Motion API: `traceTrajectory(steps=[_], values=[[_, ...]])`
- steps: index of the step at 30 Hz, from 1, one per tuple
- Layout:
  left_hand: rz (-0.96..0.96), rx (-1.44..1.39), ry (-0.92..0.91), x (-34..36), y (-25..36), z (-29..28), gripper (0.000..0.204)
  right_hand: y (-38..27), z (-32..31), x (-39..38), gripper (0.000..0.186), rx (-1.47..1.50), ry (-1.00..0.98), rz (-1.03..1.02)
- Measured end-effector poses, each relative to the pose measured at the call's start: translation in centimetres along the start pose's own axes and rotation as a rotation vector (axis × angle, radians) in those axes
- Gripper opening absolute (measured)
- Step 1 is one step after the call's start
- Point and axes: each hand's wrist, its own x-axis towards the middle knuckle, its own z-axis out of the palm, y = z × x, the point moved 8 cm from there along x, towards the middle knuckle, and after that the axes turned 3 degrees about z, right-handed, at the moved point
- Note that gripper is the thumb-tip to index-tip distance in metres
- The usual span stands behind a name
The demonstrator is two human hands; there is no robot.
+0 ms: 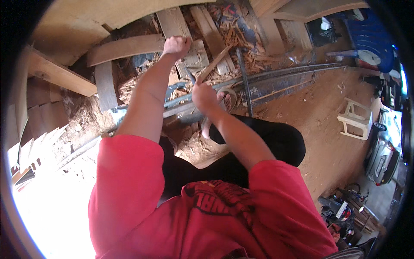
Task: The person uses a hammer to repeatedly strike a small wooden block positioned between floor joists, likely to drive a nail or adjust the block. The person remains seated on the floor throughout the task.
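Note:
My left hand [177, 46] is reached far forward in a closed fist above the wooden planks. Whether anything is inside its fingers is hidden. Nearer to me, my right hand [205, 99] is wrapped round the lower end of a wooden stick [215, 62], which slants up and to the right. A dark narrow blade-like piece [190, 75] also meets this fist, pointing up and left; I cannot tell whether the two are one tool. Beneath the left hand lies a flat plank [195, 56]. My bare foot [225, 100] shows just right of the right hand.
Wood chips [243, 41] and curved boards [127, 49] cover the far ground. A long dark beam [280, 82] runs across, with an upright bar [244, 82] against it. Right are a cream plastic stool [356, 118], a silver car [383, 162] and a motorcycle [340, 211].

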Motion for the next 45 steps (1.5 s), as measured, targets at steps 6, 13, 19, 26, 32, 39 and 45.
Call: traceTrajectory(steps=[6, 13, 19, 26, 32, 39, 45], values=[[0.018, 0.057, -0.026, 0.6, 0.8, -0.9, 0.057, -0.1, 0.7, 0.4, 0.024, -0.019, 0.036, 0.009], [-0.018, 0.025, -0.070, 0.5, -0.1, -0.2, 0.065, -0.4, -0.2, 0.9, 0.023, -0.053, 0.025, 0.021], [-0.162, 0.026, -0.122, 0.9, -0.9, 0.0, 0.065, 2.1, 0.1, 3.2, 0.028, 1.151, -0.888, 0.397], [-0.047, -0.017, -0.059, 1.2, -1.0, 0.3, 0.061, 1.5, 2.3, 2.1, 0.016, 1.396, -1.121, 0.476], [-0.219, -0.042, 0.047, 0.5, -3.6, -0.3, 0.063, 0.2, -2.2, 5.0, 0.022, 0.240, -0.497, 0.045], [-0.200, -0.055, 0.082, 0.6, -3.8, 0.2, 0.066, -2.2, -4.6, 2.2, 0.024, -0.256, 0.063, -0.090], [-0.254, -0.067, 0.076, 0.2, -3.9, -0.4, 0.064, -0.2, -5.1, 3.0, 0.027, -0.266, -0.002, -0.178]])
